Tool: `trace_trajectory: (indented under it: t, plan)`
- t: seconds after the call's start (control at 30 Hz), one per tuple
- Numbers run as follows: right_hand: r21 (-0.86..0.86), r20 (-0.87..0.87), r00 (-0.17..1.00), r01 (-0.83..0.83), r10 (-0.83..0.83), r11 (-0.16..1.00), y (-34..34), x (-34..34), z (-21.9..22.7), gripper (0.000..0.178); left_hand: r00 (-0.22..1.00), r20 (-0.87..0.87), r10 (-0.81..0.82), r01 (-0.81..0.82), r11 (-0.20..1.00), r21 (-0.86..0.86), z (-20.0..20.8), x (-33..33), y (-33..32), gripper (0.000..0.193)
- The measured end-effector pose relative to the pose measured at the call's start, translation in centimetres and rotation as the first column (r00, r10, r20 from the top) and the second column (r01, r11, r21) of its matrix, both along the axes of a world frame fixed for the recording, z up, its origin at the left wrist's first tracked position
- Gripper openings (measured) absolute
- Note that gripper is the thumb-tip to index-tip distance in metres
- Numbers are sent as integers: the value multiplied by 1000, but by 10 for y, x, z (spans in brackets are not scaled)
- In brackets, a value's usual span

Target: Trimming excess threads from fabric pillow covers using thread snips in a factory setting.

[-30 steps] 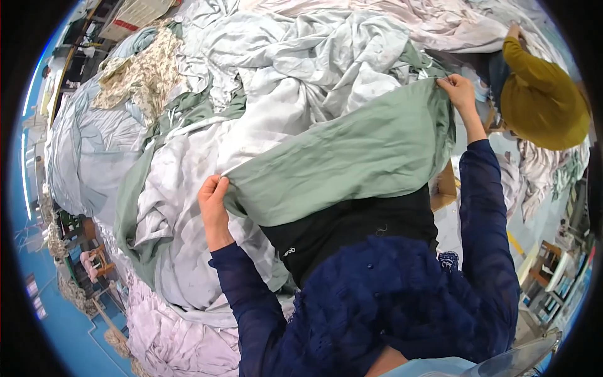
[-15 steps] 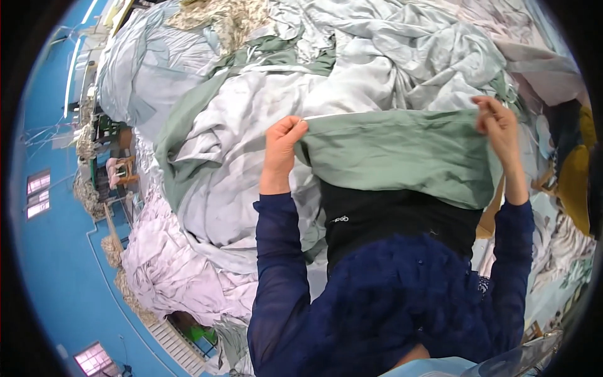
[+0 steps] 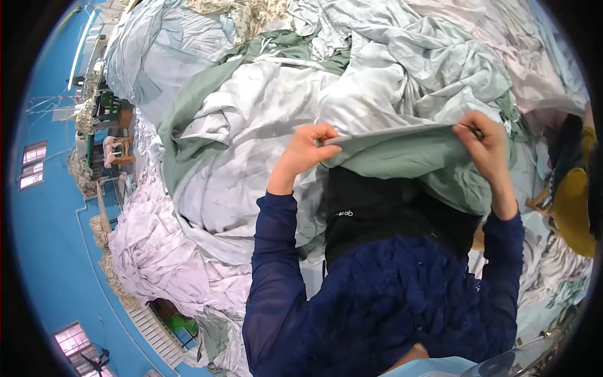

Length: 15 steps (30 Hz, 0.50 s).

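Note:
A green cloth point(image 3: 402, 154) with a pale edge is stretched between my two hands, in front of my waist. My left hand point(image 3: 308, 151) pinches its left end between thumb and fingers. At the other end my right hand point(image 3: 483, 141) is closed on the same edge, its fingers curled around it. The lower part of the cloth hangs in folds toward my black apron point(image 3: 377, 201). Right behind it spreads a large pale grey-white sheet point(image 3: 264, 119) with a green border point(image 3: 188, 122), heaped and wrinkled.
Crumpled pale fabric point(image 3: 433, 56) fills the far side. Pinkish-white cloth point(image 3: 169, 251) lies in a heap at the left, beside a blue floor point(image 3: 50, 251). A floral cloth point(image 3: 264, 19) lies at the back. Something yellow point(image 3: 575, 210) stands at the right.
My hands have drawn closer together and the cloth's upper edge has tipped, so less of its green face shows. My right hand, loosely open before, now grips the edge.

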State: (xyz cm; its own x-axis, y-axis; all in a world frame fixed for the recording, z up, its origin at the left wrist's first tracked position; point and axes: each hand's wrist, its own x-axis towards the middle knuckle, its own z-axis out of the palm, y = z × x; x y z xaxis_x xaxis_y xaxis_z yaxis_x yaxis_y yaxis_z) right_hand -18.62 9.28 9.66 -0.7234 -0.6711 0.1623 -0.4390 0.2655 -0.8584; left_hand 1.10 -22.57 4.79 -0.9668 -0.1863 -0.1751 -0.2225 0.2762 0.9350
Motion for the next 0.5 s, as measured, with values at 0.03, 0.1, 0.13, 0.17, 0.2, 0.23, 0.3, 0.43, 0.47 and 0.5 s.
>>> trace_trajectory:
  t: [0.03,0.1,0.13,0.17,0.2,0.23,0.3,0.43,0.47,0.5]
  plan:
    - [4,-7,1000,-5,5,1000,8,3,16,11,997,76,-3,2,1000,15,-8,3,5,10]
    - [-13,-86,996,-10,9,1000,31,7,45,12,992,126,-3,-5,998,60,-22,5,11,11]
    - [15,-70,997,-21,22,1000,44,7,56,11,993,121,1,-9,998,63,-26,7,12,11]
    - [10,-117,993,21,-20,1000,55,11,72,11,996,89,0,-2,1000,22,-28,5,13,11]
    - [-2,-159,986,48,-48,999,63,14,84,11,998,61,12,-10,1000,-23,-32,8,14,11]
    - [-31,-219,973,66,-71,997,72,15,93,10,998,53,19,-18,1000,-17,-36,13,13,11]
    - [-54,-450,887,93,-107,994,106,6,117,7,997,49,-59,60,998,-16,-41,8,14,16]
    - [-78,-410,857,309,-313,948,157,-8,137,15,997,79,-15,9,997,81,-60,17,24,22]
    - [-77,-415,852,316,-319,945,159,-7,142,15,998,55,4,-6,999,48,-62,18,28,24]
    - [-142,-456,817,325,-353,935,156,-7,152,16,999,31,28,-28,999,15,-66,21,31,26]
